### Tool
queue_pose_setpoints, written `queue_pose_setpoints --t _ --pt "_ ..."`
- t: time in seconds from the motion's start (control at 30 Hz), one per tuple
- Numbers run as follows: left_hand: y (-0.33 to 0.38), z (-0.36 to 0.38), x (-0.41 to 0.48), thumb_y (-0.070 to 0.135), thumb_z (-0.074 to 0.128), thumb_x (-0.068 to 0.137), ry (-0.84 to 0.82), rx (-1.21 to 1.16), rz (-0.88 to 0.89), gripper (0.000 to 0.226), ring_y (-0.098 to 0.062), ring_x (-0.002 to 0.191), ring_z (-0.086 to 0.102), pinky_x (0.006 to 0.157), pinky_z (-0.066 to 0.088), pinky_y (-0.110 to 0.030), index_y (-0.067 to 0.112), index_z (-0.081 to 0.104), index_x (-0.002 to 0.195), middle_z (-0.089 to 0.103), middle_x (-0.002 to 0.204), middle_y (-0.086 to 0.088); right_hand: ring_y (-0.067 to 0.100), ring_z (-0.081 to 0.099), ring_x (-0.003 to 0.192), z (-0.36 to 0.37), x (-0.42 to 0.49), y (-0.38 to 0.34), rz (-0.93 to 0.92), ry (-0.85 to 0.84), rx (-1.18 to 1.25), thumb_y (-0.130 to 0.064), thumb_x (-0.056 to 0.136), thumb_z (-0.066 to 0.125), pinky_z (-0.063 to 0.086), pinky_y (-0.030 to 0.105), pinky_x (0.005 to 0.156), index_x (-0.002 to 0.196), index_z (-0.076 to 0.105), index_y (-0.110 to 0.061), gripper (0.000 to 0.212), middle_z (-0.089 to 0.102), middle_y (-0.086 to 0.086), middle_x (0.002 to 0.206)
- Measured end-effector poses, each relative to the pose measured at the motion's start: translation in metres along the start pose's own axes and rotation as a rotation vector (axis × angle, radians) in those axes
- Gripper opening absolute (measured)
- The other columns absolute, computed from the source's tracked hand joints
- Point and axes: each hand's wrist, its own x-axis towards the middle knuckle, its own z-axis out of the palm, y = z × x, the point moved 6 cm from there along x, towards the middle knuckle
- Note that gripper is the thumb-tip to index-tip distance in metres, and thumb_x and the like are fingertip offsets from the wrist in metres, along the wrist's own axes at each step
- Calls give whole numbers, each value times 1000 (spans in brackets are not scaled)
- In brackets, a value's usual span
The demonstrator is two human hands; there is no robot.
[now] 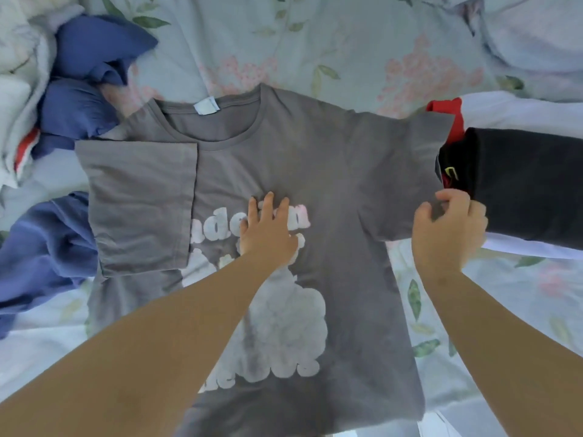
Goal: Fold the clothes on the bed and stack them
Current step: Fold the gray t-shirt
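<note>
Grey T-shirt (331, 159) lies front up and spread flat in the middle of the bed (315, 42), its collar toward the far side and a pale label (206, 106) showing inside the neck. The sleeve on the person's left (142, 206) is folded in over the chest. The left hand (268, 231) rests flat on the shirt's front, fingers straight, pressing the cloth. The right hand (448, 228) pinches the hem of the other sleeve (410, 171), fingers curled round the fabric.

The white print (284, 326) on the chest is blurred and partly covered by the left hand, the left forearm and the folded sleeve, so its lettering cannot be read. The shirt's bottom hem is cut off by the lower edge of the picture.

At the bed's right side, just beside the gripped sleeve, a folded black garment (520, 184) sits on something white (520, 105), with a red piece (448, 111) showing between them. All three run out of view to the right, and the sleeve overlaps the black garment's near end. On the left side, crumpled blue clothes (91, 58) lie by the shirt's shoulder, and another blue garment (41, 257) lies beside the folded sleeve. Pale rumpled fabric (19, 89) at the far left corner is too bunched to identify.
</note>
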Motion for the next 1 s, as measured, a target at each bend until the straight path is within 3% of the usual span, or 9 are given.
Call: queue_pose_setpoints --t 0.13,0.23,0.43,0.5,0.6,0.67,0.77,0.9,1.0 --pt "-5 1 2 39 43 96 19 7 9 67 -29 146 -7 117 12 -45 27 7 151 -3 159 0 34 39 120 1 24 -13 -103 -57 -200 -28 89 57 27 44 99 134 44 -13 50 48 13 132" --pt "-6 -4 4 37 49 95 35 -108 32 70 -26 146 2 118 14 -42 23 11 151 8 159 -2 35 42 111 9 39 -15 -57 -147 -249 -27 90 53 30 43 92 129 49 -15 41 61 13 114" --pt "-34 -40 -5 29 50 95 287 -1006 -246 72 -25 123 48 101 42 -41 33 3 150 40 144 -7 25 57 110 14 19 -71 -139 -270 240 -8 87 51 35 22 93 119 64 -16 36 66 6 116" --pt "-49 -40 -5 36 44 97 304 -1190 -372 67 -23 107 56 91 49 -40 33 4 150 52 127 -6 18 57 104 29 -14 -106 -308 -446 309 -5 86 54 34 14 88 119 65 -19 37 66 1 111" --pt "-70 -34 -4 47 39 96 240 -1339 -511 58 -23 111 56 95 48 -47 36 15 147 46 137 -4 10 51 88 63 -61 -127 -426 -833 183 -17 90 56 38 19 83 122 61 -28 34 57 -12 87" --pt "-74 -30 -4 46 36 98 180 -1344 -519 52 -16 93 59 83 51 -37 31 22 145 53 121 -3 11 52 95 75 -65 -114 -247 -920 189 -26 92 55 38 21 88 124 58 -28 32 55 -12 92" --pt "-69 -27 -1 41 41 98 134 -1304 -469 49 -13 75 53 68 48 -30 24 29 143 52 89 2 21 56 106 77 -51 -82 -57 -710 199 -22 91 50 42 31 94 122 58 -22 32 60 0 115" --pt "-50 -30 7 29 55 93 136 -1065 -338 51 -14 74 51 65 46 -28 21 34 139 53 99 -1 31 51 109 75 -34 -39 18 -478 41 -20 86 54 42 39 90 125 53 -18 39 53 11 121" --pt "-22 -41 9 20 53 93 191 -669 -106 41 -19 88 50 76 49 -33 29 45 132 47 113 -5 32 50 113 81 -33 -10 201 -566 78 -28 83 62 41 46 98 128 47 -16 49 52 9 121"
